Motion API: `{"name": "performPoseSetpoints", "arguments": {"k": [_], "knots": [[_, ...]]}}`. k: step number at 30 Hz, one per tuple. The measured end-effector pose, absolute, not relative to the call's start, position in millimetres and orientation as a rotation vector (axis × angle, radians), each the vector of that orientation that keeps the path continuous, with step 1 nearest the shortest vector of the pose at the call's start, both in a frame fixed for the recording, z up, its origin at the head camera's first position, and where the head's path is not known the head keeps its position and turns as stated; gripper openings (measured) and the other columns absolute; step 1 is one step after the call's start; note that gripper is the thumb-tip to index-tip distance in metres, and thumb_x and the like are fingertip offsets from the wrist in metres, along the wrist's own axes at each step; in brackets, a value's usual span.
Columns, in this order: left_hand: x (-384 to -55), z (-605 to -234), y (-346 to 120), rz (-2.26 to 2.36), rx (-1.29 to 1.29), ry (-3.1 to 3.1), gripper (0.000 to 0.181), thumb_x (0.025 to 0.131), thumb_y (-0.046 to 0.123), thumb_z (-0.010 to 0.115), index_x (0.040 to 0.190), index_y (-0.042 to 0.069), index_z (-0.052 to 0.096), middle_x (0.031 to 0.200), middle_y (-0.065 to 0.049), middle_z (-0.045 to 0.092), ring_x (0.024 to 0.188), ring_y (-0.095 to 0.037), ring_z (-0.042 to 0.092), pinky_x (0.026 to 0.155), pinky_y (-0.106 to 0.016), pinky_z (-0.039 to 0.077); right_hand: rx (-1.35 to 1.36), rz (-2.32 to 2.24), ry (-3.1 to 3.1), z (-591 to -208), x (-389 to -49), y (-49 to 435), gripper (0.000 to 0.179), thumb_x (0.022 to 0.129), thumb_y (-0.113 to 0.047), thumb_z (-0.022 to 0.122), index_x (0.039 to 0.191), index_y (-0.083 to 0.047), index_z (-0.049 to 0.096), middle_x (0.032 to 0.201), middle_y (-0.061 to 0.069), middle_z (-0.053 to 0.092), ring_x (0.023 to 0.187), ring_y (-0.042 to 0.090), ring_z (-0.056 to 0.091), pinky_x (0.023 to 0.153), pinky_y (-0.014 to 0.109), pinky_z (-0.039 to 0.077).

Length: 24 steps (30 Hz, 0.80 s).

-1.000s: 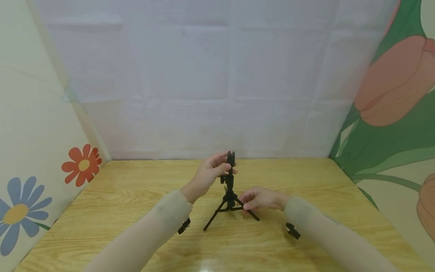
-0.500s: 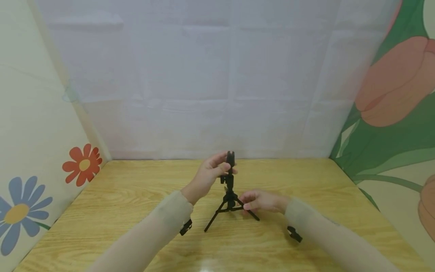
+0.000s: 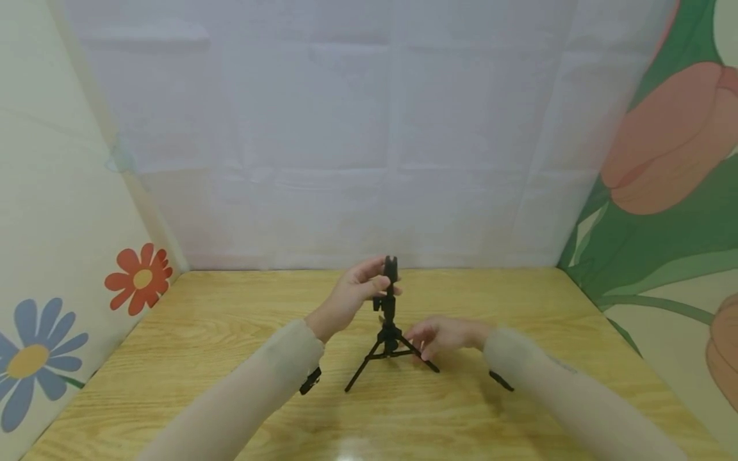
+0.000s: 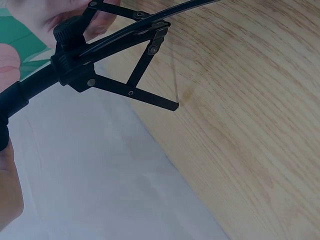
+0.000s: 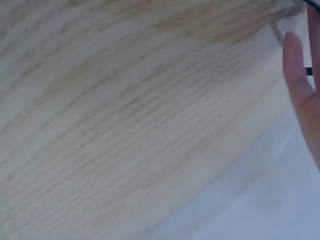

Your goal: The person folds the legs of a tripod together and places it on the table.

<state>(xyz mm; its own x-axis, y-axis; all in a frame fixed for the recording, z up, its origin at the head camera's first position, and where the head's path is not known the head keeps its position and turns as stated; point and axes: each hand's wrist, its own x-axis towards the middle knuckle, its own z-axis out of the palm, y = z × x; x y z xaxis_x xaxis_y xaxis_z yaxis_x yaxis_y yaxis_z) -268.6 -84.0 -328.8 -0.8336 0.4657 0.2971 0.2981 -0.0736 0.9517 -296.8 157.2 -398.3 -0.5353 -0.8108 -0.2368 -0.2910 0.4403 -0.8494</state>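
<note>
A small black tripod (image 3: pixel 389 333) stands upright on the wooden table with its legs spread. My left hand (image 3: pixel 352 298) grips the upper part of it, thumb in front and fingers behind. Low on the other side, my right hand (image 3: pixel 444 336) is beside the right leg, its fingertips partly hidden behind the tripod. In the right wrist view the thumb (image 5: pixel 295 65) looks straight and apart from the finger beside it. The left wrist view shows the hinged legs and braces (image 4: pixel 135 92), the round knob (image 4: pixel 69 31) and part of the right hand (image 4: pixel 45 17) behind them.
The wood-grain table (image 3: pixel 230 307) meets a white cloth backdrop (image 3: pixel 311 128) at its far edge. Flower-printed panels (image 3: pixel 52 256) stand at both sides. A black wrist device (image 3: pixel 310 381) hangs under each sleeve.
My right thumb has moved slightly right and down along the tripod's right leg, and the right wrist has turned a little. The left hand and tripod stay almost still.
</note>
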Motion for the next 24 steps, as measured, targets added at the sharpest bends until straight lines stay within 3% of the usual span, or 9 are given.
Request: {"name": "performPoseSetpoints", "arguments": {"k": [8, 15, 19, 24], "knots": [[-269.2, -330.3, -84.5, 2.042, 0.876, 2.032, 0.042, 0.103, 0.009, 0.048, 0.143, 0.0, 0.043, 0.125, -0.027, 0.055, 0.095, -0.015, 0.066, 0.094, -0.043, 0.045, -0.885, -1.063, 1.957, -401.1, -296.9, 158.1, 0.045, 0.091, 0.011, 0.056, 0.134, 0.004, 0.045, 0.098, 0.013, 0.064, 0.084, 0.018, 0.065, 0.075, 0.031, 0.054], [-267.4, -331.7, -84.3, 2.076, 0.86, 2.015, 0.042, 0.102, 0.01, 0.05, 0.143, 0.0, 0.044, 0.115, -0.004, 0.062, 0.093, -0.014, 0.067, 0.092, -0.041, 0.045, -0.939, -1.049, 1.951, -399.9, -293.5, 154.2, 0.04, 0.091, 0.013, 0.053, 0.128, -0.001, 0.048, 0.098, 0.012, 0.065, 0.079, 0.019, 0.066, 0.063, 0.029, 0.051], [-265.9, -332.4, -80.8, 2.135, 0.864, 1.977, 0.045, 0.101, 0.018, 0.054, 0.14, -0.003, 0.046, 0.106, 0.002, 0.066, 0.091, -0.013, 0.067, 0.095, -0.042, 0.042, -0.981, -1.061, 1.939, -399.8, -292.1, 151.2, 0.03, 0.091, 0.014, 0.052, 0.119, 0.003, 0.047, 0.098, 0.013, 0.065, 0.077, 0.02, 0.066, 0.058, 0.028, 0.049], [-264.4, -333.2, -77.4, 2.186, 0.865, 1.946, 0.063, 0.093, 0.033, 0.06, 0.139, -0.007, 0.044, 0.102, 0.005, 0.066, 0.089, -0.011, 0.067, 0.096, -0.042, 0.039, -0.981, -1.083, 1.949, -399.4, -290.8, 149.6, 0.027, 0.09, 0.015, 0.051, 0.115, 0.004, 0.047, 0.097, 0.014, 0.066, 0.076, 0.021, 0.067, 0.056, 0.028, 0.049]]}}
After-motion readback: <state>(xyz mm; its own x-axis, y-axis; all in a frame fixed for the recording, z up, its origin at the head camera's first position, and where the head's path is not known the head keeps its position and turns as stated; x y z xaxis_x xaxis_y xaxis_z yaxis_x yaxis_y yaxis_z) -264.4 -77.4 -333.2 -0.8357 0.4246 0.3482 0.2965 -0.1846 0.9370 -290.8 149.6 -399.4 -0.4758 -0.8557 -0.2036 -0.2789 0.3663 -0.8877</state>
